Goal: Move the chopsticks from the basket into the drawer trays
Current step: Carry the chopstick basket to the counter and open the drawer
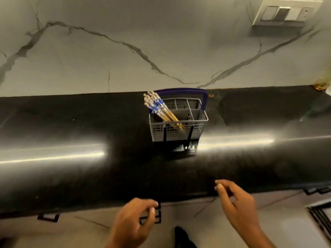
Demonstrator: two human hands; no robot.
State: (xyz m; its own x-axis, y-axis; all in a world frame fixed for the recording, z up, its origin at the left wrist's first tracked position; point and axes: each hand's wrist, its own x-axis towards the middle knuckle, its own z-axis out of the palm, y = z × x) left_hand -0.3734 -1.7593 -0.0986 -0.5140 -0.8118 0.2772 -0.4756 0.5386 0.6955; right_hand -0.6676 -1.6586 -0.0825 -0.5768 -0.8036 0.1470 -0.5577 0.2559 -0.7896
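Note:
A grey plastic cutlery basket (179, 133) with a blue handle (180, 90) stands on the black countertop (89, 126) near the back wall. Several wooden chopsticks (161, 109) with blue-and-white tops lean to the left in its front-left compartment. My left hand (134, 219) hovers below the counter's front edge, fingers loosely curled, beside a black drawer handle (157, 214). My right hand (236, 199) is over the counter's front edge with relaxed fingers, holding nothing. The drawer trays are hidden.
A marble wall (161, 42) with a switch plate (284, 12) rises behind the counter. More black drawer handles (48, 217) sit along the cabinet front below. The floor and a dark shoe (182, 237) show at the bottom.

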